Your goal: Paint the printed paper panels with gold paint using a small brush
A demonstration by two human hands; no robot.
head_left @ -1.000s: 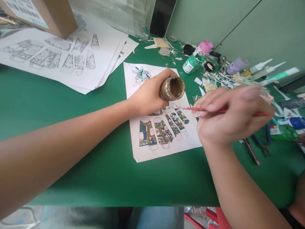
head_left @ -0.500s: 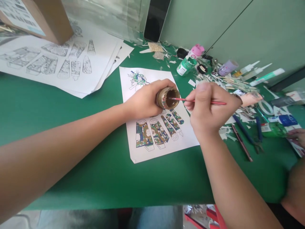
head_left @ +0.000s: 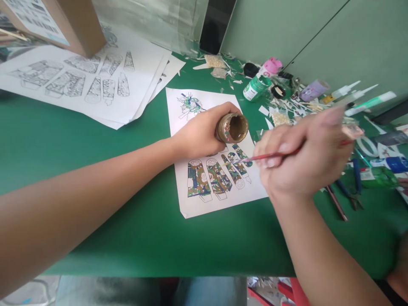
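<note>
My left hand (head_left: 199, 131) is closed around a small paint jar (head_left: 225, 129), tilted with its brown-coated mouth toward the right. Between the fingers of my right hand (head_left: 302, 153) is a thin red paintbrush (head_left: 266, 156). Its tip hangs over the sheet of paper (head_left: 178, 187), just below the jar and outside it; whether it touches the paper I cannot tell. Printed shapes on the sheet are filled with brown, green and blue patches, and a partly coloured figure (head_left: 190, 103) is near its top. My left hand covers the sheet's middle.
Uncoloured printed sheets (head_left: 105, 112) lie at the left beside a cardboard box (head_left: 79, 29). A dark phone (head_left: 216, 25) leans at the back. An uncapped green paint jar (head_left: 256, 88), paper scraps, pliers (head_left: 347, 193) and glue tubes (head_left: 371, 103) crowd the right. Another person is partly visible at the right edge.
The brush has come out of the jar's mouth, and its tip has dropped over the coloured shapes. My right hand has turned and shifted right; my left hand still holds the jar.
</note>
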